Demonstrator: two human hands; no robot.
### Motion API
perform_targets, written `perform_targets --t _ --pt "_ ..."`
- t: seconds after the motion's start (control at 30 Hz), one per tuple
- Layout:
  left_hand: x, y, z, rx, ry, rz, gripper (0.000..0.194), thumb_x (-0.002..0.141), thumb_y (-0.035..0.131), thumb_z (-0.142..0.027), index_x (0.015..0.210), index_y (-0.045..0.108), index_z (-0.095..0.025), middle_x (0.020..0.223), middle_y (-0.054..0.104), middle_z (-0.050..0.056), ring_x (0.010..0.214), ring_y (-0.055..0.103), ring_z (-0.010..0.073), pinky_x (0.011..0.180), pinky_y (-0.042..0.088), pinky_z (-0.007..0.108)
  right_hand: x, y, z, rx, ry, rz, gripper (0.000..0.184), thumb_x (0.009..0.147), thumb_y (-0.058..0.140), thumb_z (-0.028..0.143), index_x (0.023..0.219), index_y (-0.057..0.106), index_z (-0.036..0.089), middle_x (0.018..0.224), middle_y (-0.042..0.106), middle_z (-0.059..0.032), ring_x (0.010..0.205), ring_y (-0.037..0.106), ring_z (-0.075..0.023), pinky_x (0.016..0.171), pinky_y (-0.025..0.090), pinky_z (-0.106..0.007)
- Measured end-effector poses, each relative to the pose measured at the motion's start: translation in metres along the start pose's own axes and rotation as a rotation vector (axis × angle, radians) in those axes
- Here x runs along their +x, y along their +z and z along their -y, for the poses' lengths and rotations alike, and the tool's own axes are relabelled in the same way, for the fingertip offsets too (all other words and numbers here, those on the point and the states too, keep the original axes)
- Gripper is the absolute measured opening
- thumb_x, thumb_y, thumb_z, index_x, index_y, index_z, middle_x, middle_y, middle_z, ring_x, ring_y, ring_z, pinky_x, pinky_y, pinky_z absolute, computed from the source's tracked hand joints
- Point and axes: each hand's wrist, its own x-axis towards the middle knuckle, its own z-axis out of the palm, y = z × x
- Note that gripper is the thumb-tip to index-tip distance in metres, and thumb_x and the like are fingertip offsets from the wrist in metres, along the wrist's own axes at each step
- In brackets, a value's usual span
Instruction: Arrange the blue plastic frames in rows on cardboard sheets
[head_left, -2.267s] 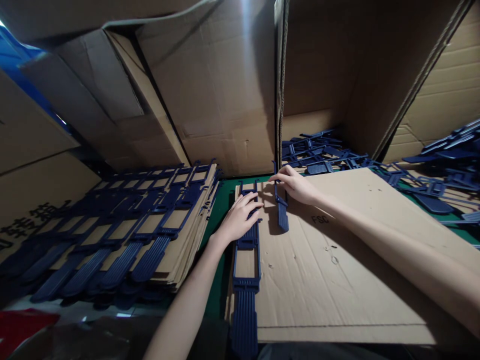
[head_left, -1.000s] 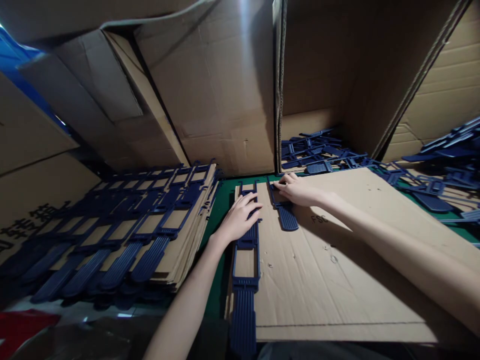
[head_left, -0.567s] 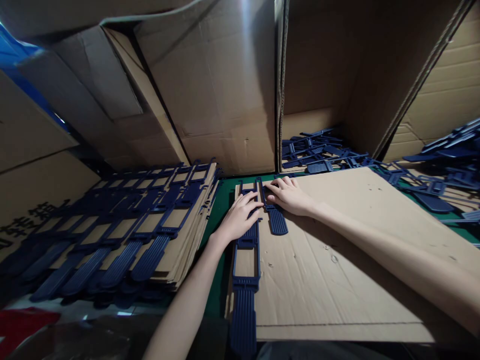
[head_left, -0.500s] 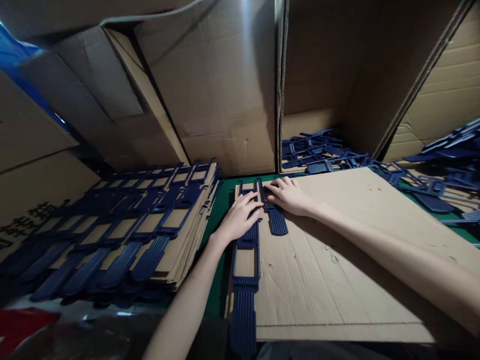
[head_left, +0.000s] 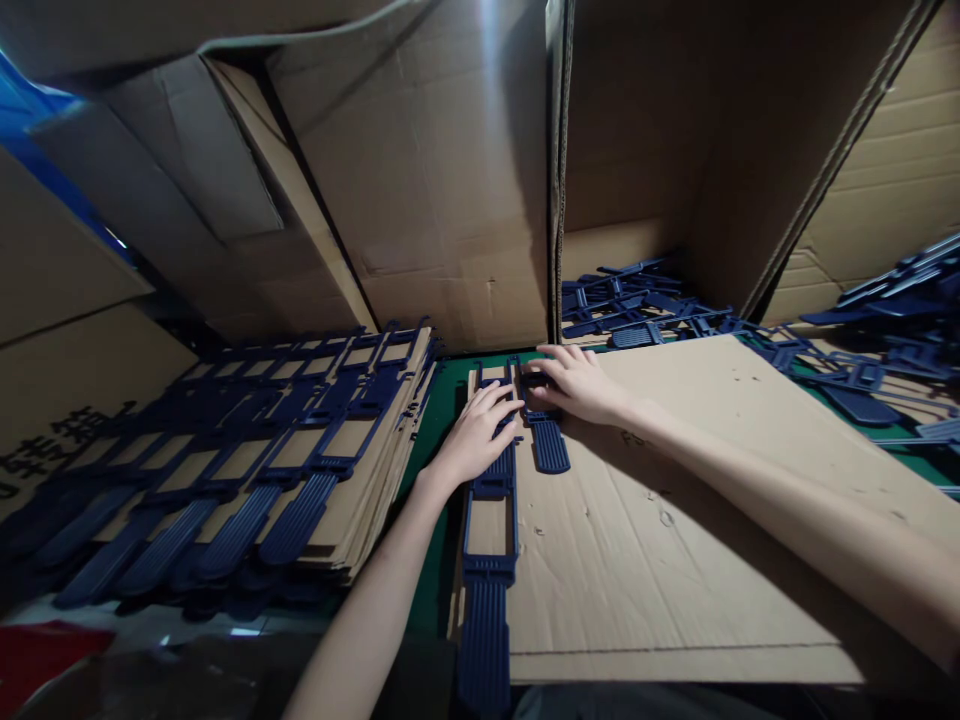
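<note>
A long dark blue plastic piece [head_left: 487, 513], with open frames and a ribbed paddle end, lies along the left edge of a flat cardboard sheet [head_left: 660, 590]. My left hand [head_left: 478, 435] rests on its upper part, fingers stretched and slightly apart. Just to the right lies a shorter-looking blue plastic piece [head_left: 551, 446] with a ribbed paddle pointing toward me. My right hand [head_left: 581, 388] bends over its upper frame, thumb and fingers on it, and hides part of that frame. The two pieces lie side by side, close together at their far ends.
To the left stands a stack of cardboard sheets [head_left: 375, 510] layered with rows of similar blue pieces [head_left: 300, 515]. Loose blue pieces [head_left: 637, 300] are heaped in an open cardboard box [head_left: 637, 130], with another pile [head_left: 900, 350] at right. A green surface [head_left: 442, 400] shows between the stacks.
My right hand has brought its blue piece down onto the sheet, turned it flat and slid it left beside the long piece. My left hand has stayed in place.
</note>
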Motion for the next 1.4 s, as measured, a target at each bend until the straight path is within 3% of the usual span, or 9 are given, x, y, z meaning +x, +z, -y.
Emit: perform_targets --t 0.17,0.37,0.47,0.57,0.87,1.0,1.13,1.27,1.4 --pt "-0.001 0.0 0.0 -0.005 -0.008 0.004 0.03 0.095 0.044 -0.027 0.12 0.058 -0.022 0.143 0.044 0.006 0.14 0.026 0.0239 0.115 0.026 0.049 0.001 -0.017 -0.054 -0.11 0.215 -0.11 0.037 0.093 0.038 0.038 0.113 0.061 0.017 0.119 0.058 -0.0162 0.108 0.05 -0.032 0.088 0.036 -0.047" --pt "0.0 0.001 0.0 -0.007 -0.002 -0.002 0.03 0.095 0.045 -0.027 0.12 0.059 -0.02 0.143 0.043 0.008 0.14 0.027 0.0246 0.115 0.026 0.048 -0.028 -0.019 -0.129 -0.366 0.586 0.159 0.047 0.092 0.035 0.041 0.092 0.07 0.009 0.111 0.061 -0.0229 0.108 0.052 -0.0347 0.09 0.034 -0.05" --pt "0.0 0.001 0.0 -0.013 -0.012 0.005 0.03 0.095 0.045 -0.027 0.12 0.059 -0.02 0.142 0.044 0.008 0.14 0.027 0.0252 0.114 0.027 0.048 -0.038 -0.013 -0.145 -0.33 0.748 0.258 0.054 0.093 0.027 0.043 0.098 0.069 0.009 0.117 0.06 -0.0219 0.111 0.053 -0.0327 0.094 0.033 -0.049" --pt "0.0 0.001 0.0 -0.018 -0.014 0.004 0.03 0.095 0.045 -0.027 0.12 0.059 -0.021 0.142 0.044 0.008 0.139 0.028 0.0253 0.114 0.027 0.049 -0.04 -0.009 -0.153 -0.276 0.782 0.272 0.051 0.092 0.025 0.04 0.096 0.068 0.012 0.117 0.061 -0.0189 0.112 0.053 -0.0302 0.101 0.027 -0.052" --pt "0.0 0.002 0.001 -0.016 0.001 -0.009 0.029 0.095 0.045 -0.027 0.12 0.059 -0.021 0.142 0.044 0.008 0.138 0.03 0.0255 0.113 0.028 0.049 -0.038 -0.012 -0.162 -0.172 0.845 0.248 0.044 0.088 0.035 0.043 0.077 0.066 0.014 0.093 0.067 -0.0161 0.095 0.059 -0.0297 0.097 0.024 -0.054" --pt "0.0 0.001 0.001 -0.01 0.001 -0.004 0.03 0.095 0.046 -0.026 0.12 0.059 -0.019 0.142 0.044 0.009 0.138 0.03 0.0259 0.113 0.028 0.049 -0.036 -0.023 -0.156 -0.058 0.829 -0.072 0.026 0.081 0.048 0.031 0.071 0.065 0.014 0.097 0.068 -0.0165 0.095 0.056 -0.0291 0.09 0.026 -0.051" --pt "-0.001 0.001 0.001 -0.011 0.001 -0.006 0.029 0.094 0.047 -0.025 0.119 0.06 -0.019 0.141 0.045 0.009 0.138 0.031 0.0261 0.113 0.028 0.049 -0.029 -0.045 -0.146 -0.046 0.8 -0.3 0.025 0.083 0.046 0.022 0.089 0.069 0.013 0.115 0.064 -0.0179 0.111 0.052 -0.0267 0.093 0.026 -0.046" --pt "0.0 0.001 0.0 -0.015 0.004 -0.012 0.029 0.094 0.047 -0.026 0.119 0.06 -0.021 0.141 0.045 0.008 0.138 0.031 0.026 0.113 0.028 0.05 -0.014 -0.075 -0.127 0.139 0.633 -0.56 0.024 0.077 0.053 0.017 0.092 0.07 0.01 0.107 0.067 -0.0175 0.1 0.061 -0.0218 0.088 0.04 -0.034" --pt "-0.001 0.001 0.0 -0.016 -0.003 -0.006 0.029 0.094 0.047 -0.026 0.119 0.06 -0.02 0.141 0.045 0.009 0.138 0.03 0.0257 0.114 0.027 0.049 -0.001 -0.101 -0.095 0.571 0.453 -0.547 0.019 0.072 0.064 0.019 0.088 0.067 0.01 0.084 0.069 -0.0143 0.079 0.066 -0.0192 0.074 0.048 -0.03"
